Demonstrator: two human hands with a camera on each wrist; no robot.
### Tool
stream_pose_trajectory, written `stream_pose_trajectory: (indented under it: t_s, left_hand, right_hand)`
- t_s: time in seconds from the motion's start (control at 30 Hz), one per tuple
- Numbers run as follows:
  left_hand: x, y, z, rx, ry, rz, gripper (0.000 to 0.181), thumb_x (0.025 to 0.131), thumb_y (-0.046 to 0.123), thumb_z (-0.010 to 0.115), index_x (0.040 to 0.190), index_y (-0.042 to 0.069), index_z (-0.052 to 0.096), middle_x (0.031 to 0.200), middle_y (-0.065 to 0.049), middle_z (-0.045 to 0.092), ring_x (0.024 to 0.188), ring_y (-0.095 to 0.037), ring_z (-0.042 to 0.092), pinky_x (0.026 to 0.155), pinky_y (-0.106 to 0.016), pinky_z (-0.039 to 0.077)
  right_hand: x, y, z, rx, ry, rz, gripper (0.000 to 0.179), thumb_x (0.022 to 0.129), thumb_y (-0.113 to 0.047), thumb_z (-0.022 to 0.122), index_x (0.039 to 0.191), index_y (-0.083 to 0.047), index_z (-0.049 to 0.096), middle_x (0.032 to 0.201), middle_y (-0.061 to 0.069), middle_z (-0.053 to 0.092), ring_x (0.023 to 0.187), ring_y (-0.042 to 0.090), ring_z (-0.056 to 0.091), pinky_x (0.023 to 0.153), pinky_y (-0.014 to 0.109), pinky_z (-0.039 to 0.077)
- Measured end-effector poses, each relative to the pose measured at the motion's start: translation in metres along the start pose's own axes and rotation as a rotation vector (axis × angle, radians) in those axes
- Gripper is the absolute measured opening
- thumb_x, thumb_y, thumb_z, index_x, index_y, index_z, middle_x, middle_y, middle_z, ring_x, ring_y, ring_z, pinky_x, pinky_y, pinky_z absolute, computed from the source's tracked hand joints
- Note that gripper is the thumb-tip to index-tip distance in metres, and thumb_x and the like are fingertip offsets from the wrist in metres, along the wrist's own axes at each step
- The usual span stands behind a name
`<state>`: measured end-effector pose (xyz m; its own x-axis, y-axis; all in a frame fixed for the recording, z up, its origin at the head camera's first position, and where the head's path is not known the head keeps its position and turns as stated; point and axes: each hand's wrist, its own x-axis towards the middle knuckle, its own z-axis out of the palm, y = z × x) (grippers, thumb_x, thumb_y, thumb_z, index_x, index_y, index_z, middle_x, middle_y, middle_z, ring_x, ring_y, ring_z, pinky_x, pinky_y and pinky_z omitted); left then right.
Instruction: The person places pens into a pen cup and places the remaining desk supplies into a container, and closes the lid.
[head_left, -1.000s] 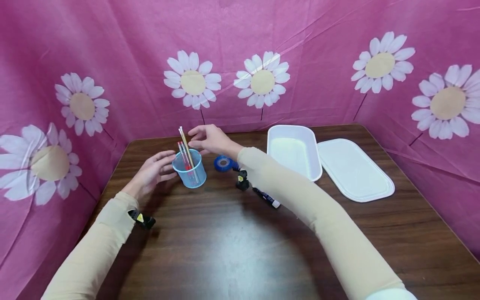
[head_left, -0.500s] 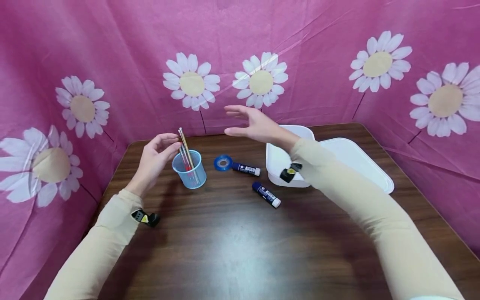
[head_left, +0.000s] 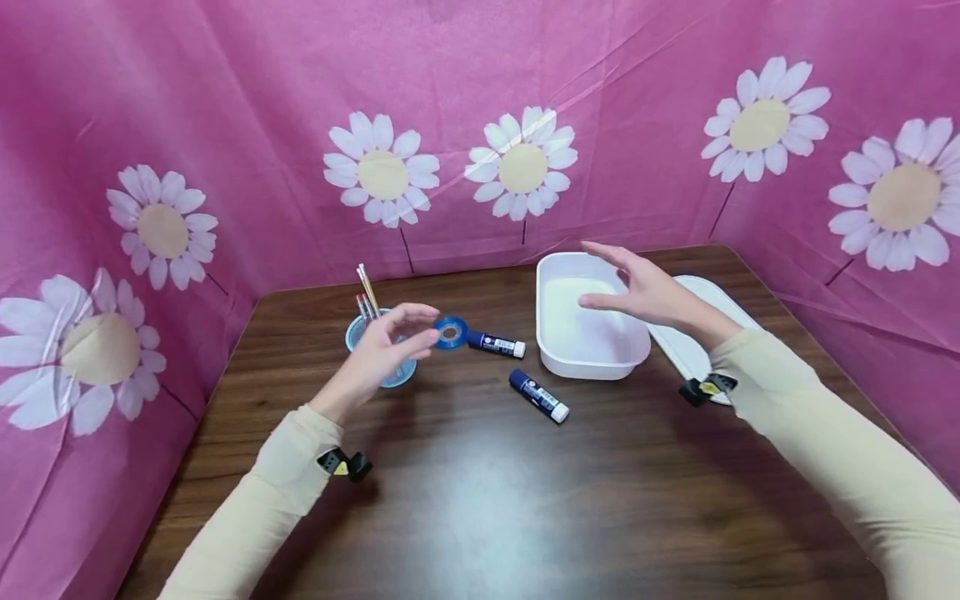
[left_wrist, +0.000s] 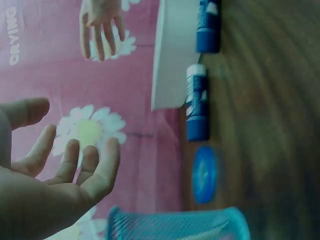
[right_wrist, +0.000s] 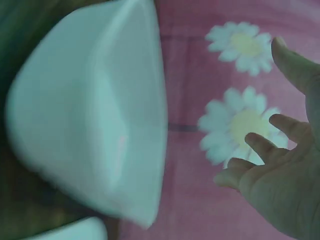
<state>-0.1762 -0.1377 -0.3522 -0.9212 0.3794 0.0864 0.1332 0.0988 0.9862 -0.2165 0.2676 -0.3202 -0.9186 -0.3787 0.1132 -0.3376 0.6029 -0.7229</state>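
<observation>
My left hand (head_left: 381, 354) hovers in front of a blue mesh pencil cup (head_left: 397, 372), its fingers loosely bent around nothing. Pencils (head_left: 367, 292) stand upright in that cup, partly hidden by the hand. Above the right side of a white plastic box (head_left: 592, 368) floats my right hand (head_left: 637, 287), thumb and fingers spread apart and holding nothing. The right wrist view shows the box's bare inside (right_wrist: 112, 125) beside the hand. Between cup and box lie a blue tape roll (head_left: 452, 332) and two glue sticks (head_left: 497, 344), one nearer the front.
A white lid (head_left: 693, 350) lies flat on the right side of the wooden table (head_left: 480, 500), partly covered by the right forearm. A pink flowered cloth (head_left: 450, 67) hangs behind and at both sides.
My right hand has moved from the pencil cup rightward to the box. My left hand has shifted right and nearer, now in front of the cup.
</observation>
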Motion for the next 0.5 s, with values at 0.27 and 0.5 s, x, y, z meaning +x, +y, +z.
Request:
stream_pose_trajectory:
  t_s: [0.27,0.5]
  left_hand:
    - [0.014,-0.036,0.024,-0.056,-0.091,-0.145,0.044,0.099,0.014,0.068,0.138,0.001,0.054,0.141,-0.026,0.048,0.119,-0.032,0.058,0.099,-0.057,0.051]
    - [0.034,-0.06,0.031,-0.057,-0.079,-0.271,0.053,0.099,0.014,0.069,0.148,0.005,0.049,0.148,-0.021,0.042,0.121,-0.031,0.057,0.092,-0.049,0.057]
  right_hand:
    - [-0.032,0.049,0.0,-0.038,-0.046,0.067,0.109,0.083,-0.025,0.086,0.162,-0.006,0.014,0.167,0.019,0.01,0.153,0.038,0.009,0.118,0.065,0.021]
    - [-0.05,0.071,0.01,0.137,-0.144,0.122,0.122,0.084,-0.012,0.085,0.159,-0.003,-0.011,0.167,0.019,-0.012,0.148,0.05,0.013,0.114,0.059,0.027]
